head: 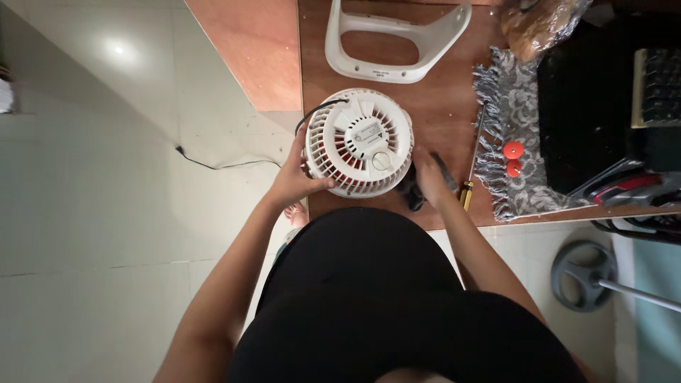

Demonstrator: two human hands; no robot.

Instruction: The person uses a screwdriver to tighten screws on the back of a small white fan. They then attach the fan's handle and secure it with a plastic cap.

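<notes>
You are working at a brown wooden table (443, 99). Lying on it around the round white plastic fan housing (359, 142): a white plastic stand frame (397, 42) beyond, a yellow-handled screwdriver (471, 170) and grey fringed cloth mat (514, 142) to its right.

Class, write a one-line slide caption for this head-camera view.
Left hand steadies a white fan housing on a wooden table; right hand holds a dark object.

Fan housing (360, 142) — white, slotted grille, red showing through. Stand (394, 44), 12 o'clock — white. Table (447, 99) — reddish-brown wood. Mat (512, 135), 3 o'clock — grey, floral pattern, fringed. Two knobs (513, 150) — red. Screwdriver (467, 193) handle — yellow. Cord (220, 164), 9 o'clock — black.
</notes>
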